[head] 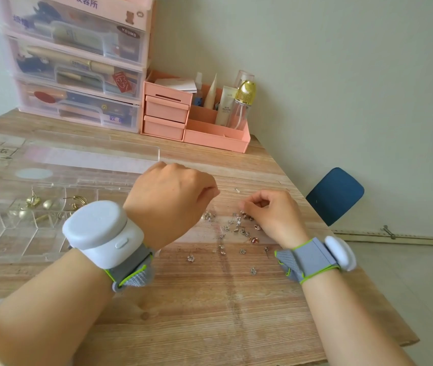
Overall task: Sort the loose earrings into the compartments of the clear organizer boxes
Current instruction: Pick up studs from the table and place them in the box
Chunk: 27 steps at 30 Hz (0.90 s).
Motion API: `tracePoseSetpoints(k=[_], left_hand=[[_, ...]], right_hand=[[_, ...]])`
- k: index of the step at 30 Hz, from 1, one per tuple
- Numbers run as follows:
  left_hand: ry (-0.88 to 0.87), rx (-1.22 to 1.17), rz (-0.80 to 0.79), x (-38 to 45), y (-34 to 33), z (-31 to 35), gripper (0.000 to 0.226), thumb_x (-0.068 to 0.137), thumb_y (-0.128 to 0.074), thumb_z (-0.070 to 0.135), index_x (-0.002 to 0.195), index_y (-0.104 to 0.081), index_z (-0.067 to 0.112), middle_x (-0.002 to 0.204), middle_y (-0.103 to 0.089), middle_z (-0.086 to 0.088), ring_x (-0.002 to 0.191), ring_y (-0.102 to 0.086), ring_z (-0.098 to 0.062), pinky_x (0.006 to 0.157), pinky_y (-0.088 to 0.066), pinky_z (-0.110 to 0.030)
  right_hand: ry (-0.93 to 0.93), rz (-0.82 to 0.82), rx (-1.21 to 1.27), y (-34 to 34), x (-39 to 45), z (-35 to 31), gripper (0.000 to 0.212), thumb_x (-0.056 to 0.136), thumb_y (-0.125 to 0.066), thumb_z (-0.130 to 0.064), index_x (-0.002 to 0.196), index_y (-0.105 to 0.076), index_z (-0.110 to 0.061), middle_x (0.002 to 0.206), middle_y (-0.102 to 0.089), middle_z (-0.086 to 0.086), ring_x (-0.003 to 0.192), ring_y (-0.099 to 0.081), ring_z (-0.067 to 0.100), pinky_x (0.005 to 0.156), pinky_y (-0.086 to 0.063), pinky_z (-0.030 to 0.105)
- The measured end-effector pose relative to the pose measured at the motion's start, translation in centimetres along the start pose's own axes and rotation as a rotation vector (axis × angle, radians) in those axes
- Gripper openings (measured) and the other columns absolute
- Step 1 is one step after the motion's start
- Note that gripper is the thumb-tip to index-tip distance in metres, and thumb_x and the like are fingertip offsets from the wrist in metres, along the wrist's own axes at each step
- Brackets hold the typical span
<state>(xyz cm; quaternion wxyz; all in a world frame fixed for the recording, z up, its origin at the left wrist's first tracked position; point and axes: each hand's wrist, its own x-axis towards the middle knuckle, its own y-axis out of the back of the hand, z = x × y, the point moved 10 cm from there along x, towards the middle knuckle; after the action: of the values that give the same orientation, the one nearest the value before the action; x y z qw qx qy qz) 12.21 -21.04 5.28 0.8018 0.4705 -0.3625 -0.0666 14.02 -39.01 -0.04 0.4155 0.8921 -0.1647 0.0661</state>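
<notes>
Several small silver and rose loose earrings [239, 229] lie scattered on the wooden table [210, 307] between my hands. One tiny piece [237, 190] lies apart, farther back. My right hand [273, 217] hovers at the pile's far right edge, thumb and forefinger pinched together on a small earring. My left hand [167, 202] is held knuckles up left of the pile, fingers curled under, and nothing shows in it. The clear organizer box [12, 249] lies open at the left. Gold earrings [34, 203] sit in its rear compartments, and its front ones look bare.
A pink drawer tower [78, 62] and a salmon desk organizer [210, 138] with bottles stand at the back. The box's clear lid [91, 157] lies flat behind it. The table's right edge runs diagonally, with a blue chair [335, 195] beyond it.
</notes>
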Motion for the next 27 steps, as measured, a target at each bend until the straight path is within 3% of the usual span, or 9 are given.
tracePoseSetpoints(k=[5, 8, 10, 12, 17, 23, 27], left_hand=[[0.101, -0.024, 0.030, 0.0, 1.2, -1.4, 0.027, 0.093, -0.044, 0.033, 0.099, -0.069, 0.025, 0.086, -0.071, 0.004, 0.081, -0.064, -0.023, 0.072, -0.039, -0.025], [0.151, -0.080, -0.014, -0.1, 0.5, -2.1, 0.020, 0.091, -0.049, 0.028, 0.098, -0.068, 0.027, 0.089, -0.071, 0.005, 0.087, -0.064, -0.021, 0.080, -0.049, -0.031], [0.175, -0.106, -0.054, -0.1, -0.1, -2.4, 0.017, 0.089, -0.054, 0.027, 0.099, -0.068, 0.028, 0.091, -0.071, 0.008, 0.090, -0.064, -0.019, 0.083, -0.051, -0.036], [0.181, -0.143, -0.067, -0.1, -0.3, -2.5, 0.016, 0.087, -0.058, 0.025, 0.100, -0.067, 0.027, 0.090, -0.070, 0.010, 0.090, -0.064, -0.014, 0.084, -0.052, -0.035], [0.150, -0.256, -0.080, 0.1, -0.7, -2.0, 0.019, 0.083, -0.064, 0.017, 0.099, -0.068, 0.026, 0.089, -0.068, 0.012, 0.084, -0.059, -0.002, 0.082, -0.046, -0.020], [0.101, -0.323, -0.090, 0.2, -1.0, -1.1, 0.017, 0.079, -0.069, 0.024, 0.095, -0.068, 0.027, 0.080, -0.061, 0.019, 0.081, -0.056, 0.000, 0.071, -0.042, -0.008], [0.066, -0.340, -0.046, 0.3, -0.5, -0.6, 0.015, 0.077, -0.070, 0.024, 0.091, -0.069, 0.026, 0.076, -0.058, 0.020, 0.079, -0.055, -0.001, 0.073, -0.042, -0.013]], right_hand=[[0.030, 0.021, -0.040, 0.2, -0.4, -0.7, 0.012, 0.080, -0.070, -0.027, 0.073, -0.070, -0.017, 0.066, -0.064, -0.005, 0.059, -0.052, 0.002, 0.057, -0.038, 0.019], [0.047, 0.041, 0.100, 0.4, -0.6, -1.5, 0.010, 0.080, -0.070, -0.024, 0.074, -0.070, -0.016, 0.069, -0.066, -0.003, 0.059, -0.054, 0.004, 0.062, -0.043, 0.021], [0.010, -0.013, 0.349, 0.1, -0.9, -2.0, 0.007, 0.081, -0.069, -0.018, 0.076, -0.068, -0.012, 0.068, -0.066, -0.001, 0.052, -0.052, 0.001, 0.052, -0.043, 0.016], [-0.062, -0.125, 0.586, -0.8, -1.4, -2.3, 0.004, 0.081, -0.067, -0.013, 0.079, -0.066, -0.009, 0.068, -0.066, 0.002, 0.045, -0.042, 0.002, 0.038, -0.030, 0.012], [-0.128, -0.341, 0.825, -2.6, -2.4, -3.4, 0.020, 0.065, -0.069, -0.022, 0.079, -0.064, -0.009, 0.071, -0.068, 0.007, 0.041, -0.037, 0.002, 0.030, -0.023, 0.010], [-0.124, -0.387, 0.866, -2.8, -2.6, -3.7, 0.017, 0.063, -0.070, -0.022, 0.075, -0.064, -0.011, 0.054, -0.046, -0.007, 0.040, -0.031, 0.001, 0.030, -0.019, 0.012], [-0.122, -0.410, 0.857, -3.1, -2.8, -4.0, 0.015, 0.062, -0.070, -0.024, 0.072, -0.064, -0.013, 0.051, -0.042, -0.010, 0.040, -0.028, 0.002, 0.031, -0.017, 0.012]])
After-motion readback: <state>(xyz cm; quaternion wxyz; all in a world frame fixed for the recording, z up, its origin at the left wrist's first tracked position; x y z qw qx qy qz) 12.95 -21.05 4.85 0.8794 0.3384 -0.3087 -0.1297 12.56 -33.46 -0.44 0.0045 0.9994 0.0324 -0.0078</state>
